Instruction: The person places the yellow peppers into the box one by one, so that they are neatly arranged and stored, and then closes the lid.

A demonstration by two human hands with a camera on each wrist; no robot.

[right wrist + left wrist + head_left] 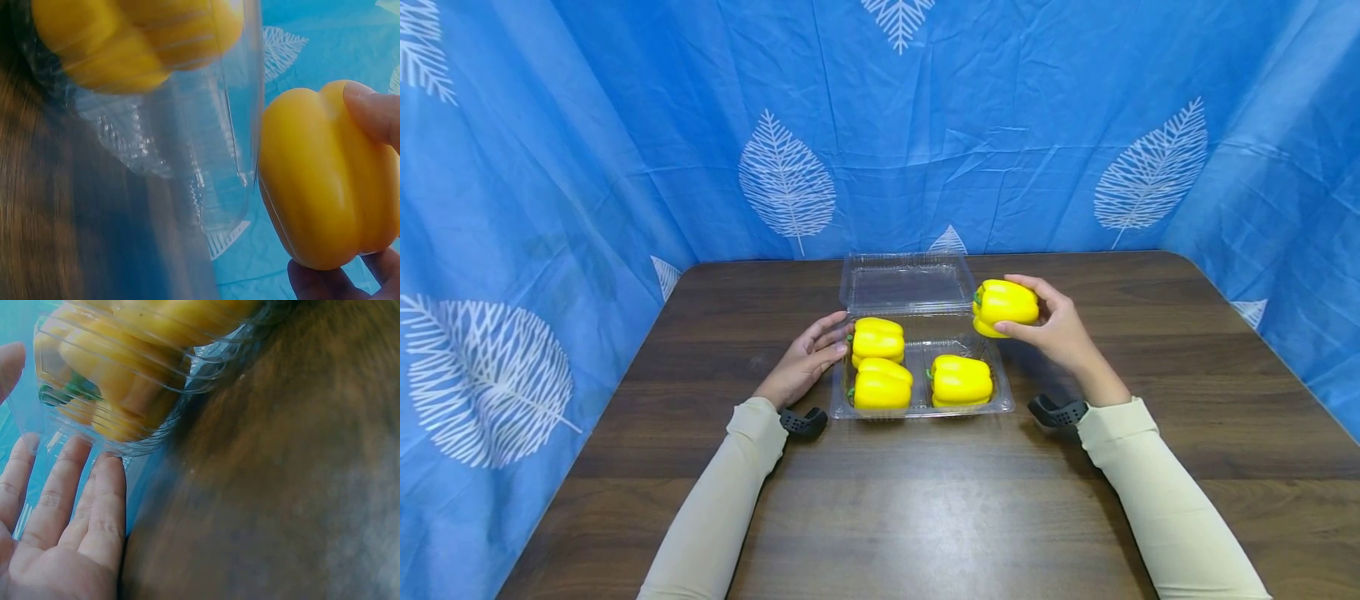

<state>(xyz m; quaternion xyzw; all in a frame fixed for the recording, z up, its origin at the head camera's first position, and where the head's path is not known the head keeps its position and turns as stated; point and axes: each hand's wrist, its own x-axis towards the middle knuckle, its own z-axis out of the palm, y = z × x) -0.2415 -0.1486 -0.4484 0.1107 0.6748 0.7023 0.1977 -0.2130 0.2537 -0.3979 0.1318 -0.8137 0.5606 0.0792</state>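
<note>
A clear plastic clamshell box [1006, 403] stands open on the brown table, its lid [906, 283] laid back. Three yellow bell peppers lie inside: one at back left [877, 337], one at front left [882, 387], one at front right [961, 380]. My right hand [1058, 330] grips a fourth yellow pepper [1004, 305] [328, 181] in the air just above the box's back right corner. My left hand [808, 357] [59, 519] rests with straight fingers against the box's left wall [131, 434].
Blue cloth with white leaf prints [786, 179] hangs behind and on both sides of the table [925, 500]. Black wrist camera mounts [1056, 412] sit at both cuffs. Bare wood stretches in front of the box and to its right.
</note>
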